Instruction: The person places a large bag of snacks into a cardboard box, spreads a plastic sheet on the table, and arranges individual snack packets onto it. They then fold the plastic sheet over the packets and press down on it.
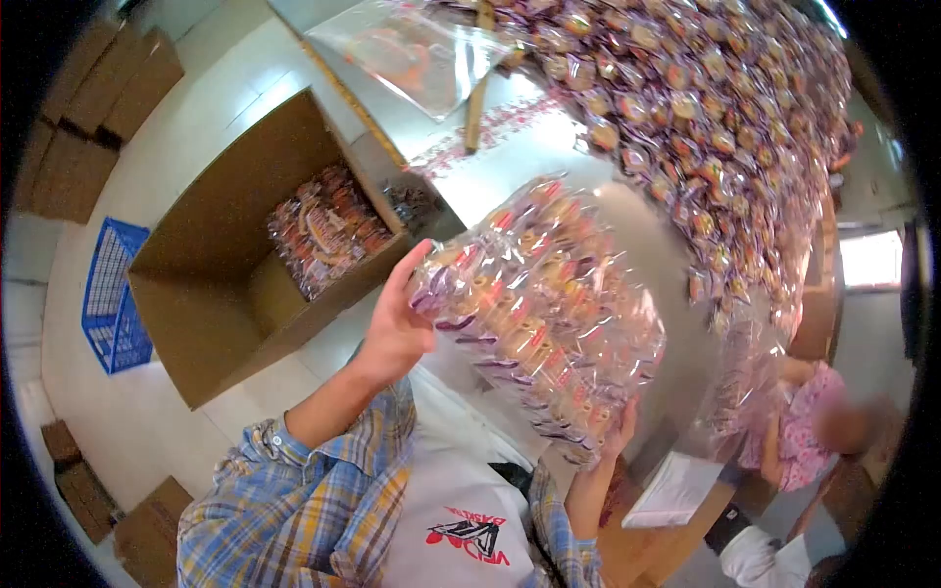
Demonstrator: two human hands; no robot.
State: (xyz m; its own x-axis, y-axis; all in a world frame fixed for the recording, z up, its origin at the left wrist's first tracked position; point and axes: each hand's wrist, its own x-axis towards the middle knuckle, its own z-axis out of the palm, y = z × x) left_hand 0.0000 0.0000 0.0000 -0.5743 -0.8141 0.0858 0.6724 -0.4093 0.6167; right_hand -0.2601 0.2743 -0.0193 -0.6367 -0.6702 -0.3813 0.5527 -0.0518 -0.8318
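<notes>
Between my two hands is a large clear plastic bag (539,314) filled with small wrapped snacks in purple and yellow packaging. My left hand (400,318) grips its left end, thumb up along the side. At the lower right end, my right hand (618,436) holds the bag from below; part of that hand is hidden behind it. To the left, an open cardboard box (216,235) contains another filled bag (328,232), lying against its right side. The held bag is outside the box, to its right.
A big heap of wrapped snacks (706,108) covers the table (490,181) at the upper right. Flat plastic bags (412,59) and a wooden strip (477,108) lie there. A blue crate (116,294) and cardboard boxes stand left. Another person (809,421) is at the right.
</notes>
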